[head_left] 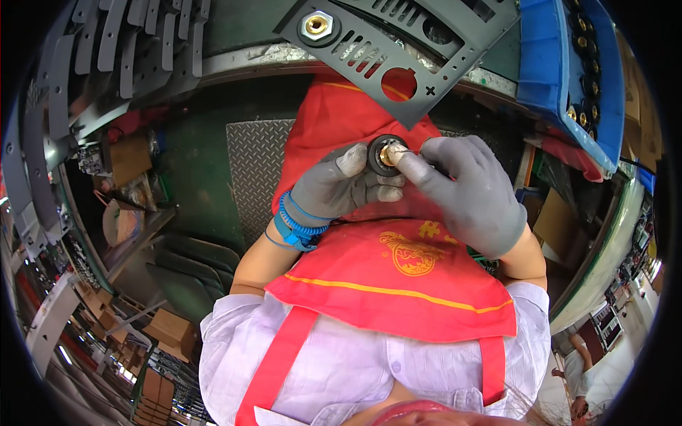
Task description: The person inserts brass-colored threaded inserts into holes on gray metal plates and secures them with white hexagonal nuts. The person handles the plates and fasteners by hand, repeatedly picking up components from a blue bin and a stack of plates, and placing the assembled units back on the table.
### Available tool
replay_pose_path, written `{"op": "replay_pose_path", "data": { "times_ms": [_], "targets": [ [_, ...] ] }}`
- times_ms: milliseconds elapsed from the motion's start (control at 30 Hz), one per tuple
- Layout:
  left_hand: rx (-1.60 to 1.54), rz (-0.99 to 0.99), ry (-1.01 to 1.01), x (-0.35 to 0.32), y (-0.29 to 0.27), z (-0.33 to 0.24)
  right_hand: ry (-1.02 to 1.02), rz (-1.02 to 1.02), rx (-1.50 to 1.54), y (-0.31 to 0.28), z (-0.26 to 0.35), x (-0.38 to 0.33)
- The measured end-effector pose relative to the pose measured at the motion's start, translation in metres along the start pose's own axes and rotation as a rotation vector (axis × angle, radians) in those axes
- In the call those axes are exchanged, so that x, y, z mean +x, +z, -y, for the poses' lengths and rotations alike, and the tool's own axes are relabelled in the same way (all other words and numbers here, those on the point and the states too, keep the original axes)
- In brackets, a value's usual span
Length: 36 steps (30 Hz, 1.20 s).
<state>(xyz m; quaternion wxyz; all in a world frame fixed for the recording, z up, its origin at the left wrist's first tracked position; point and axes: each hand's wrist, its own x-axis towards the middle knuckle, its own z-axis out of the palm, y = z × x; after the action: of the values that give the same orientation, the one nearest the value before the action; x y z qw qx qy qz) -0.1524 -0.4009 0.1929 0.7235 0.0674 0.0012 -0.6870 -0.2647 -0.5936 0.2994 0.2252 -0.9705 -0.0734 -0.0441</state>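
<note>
In front of my red apron, a black round fitting with a brass centre (374, 160) is held up between my hands. My grey-gloved left hand (328, 186) grips its rim, with the thumb on the near left side and fingers curled beneath. My right hand (474, 193), also gloved in grey, presses thumb and fingertips against the brass centre. Its fingertips partly cover the brass, so I cannot tell whether a separate small piece is pinched there. A blue coiled wrist strap (295, 227) sits on my left wrist.
Beyond my hands, a dark grey slotted metal panel (444, 89) overhangs the bench edge, a hex nut with brass core (317, 26) on it. At right stands a blue bin (541, 71) of several black-and-brass fittings (584, 44). Grey metal brackets (106, 42) line the left. Another person (579, 366) is at lower right.
</note>
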Motion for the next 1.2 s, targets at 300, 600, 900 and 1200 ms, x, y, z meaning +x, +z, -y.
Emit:
{"op": "replay_pose_path", "data": {
  "times_ms": [300, 600, 900, 1200],
  "targets": [
    [0.061, -0.003, -0.053, 0.006, 0.0, -0.002, 0.343, -0.106, 0.961, -0.007, -0.002, 0.012],
    [0.048, -0.048, -0.054, 0.002, 0.003, -0.002, 0.224, -0.159, 0.472, 0.009, 0.003, 0.012],
    [0.037, -0.04, -0.067, 0.005, 0.019, -0.002, 0.069, -0.176, 0.178, 0.003, 0.008, 0.009],
    [0.113, -0.111, 0.039, -0.001, 0.014, -0.013, 0.074, -0.251, 0.236, 0.0, 0.014, 0.019]
  ]
}}
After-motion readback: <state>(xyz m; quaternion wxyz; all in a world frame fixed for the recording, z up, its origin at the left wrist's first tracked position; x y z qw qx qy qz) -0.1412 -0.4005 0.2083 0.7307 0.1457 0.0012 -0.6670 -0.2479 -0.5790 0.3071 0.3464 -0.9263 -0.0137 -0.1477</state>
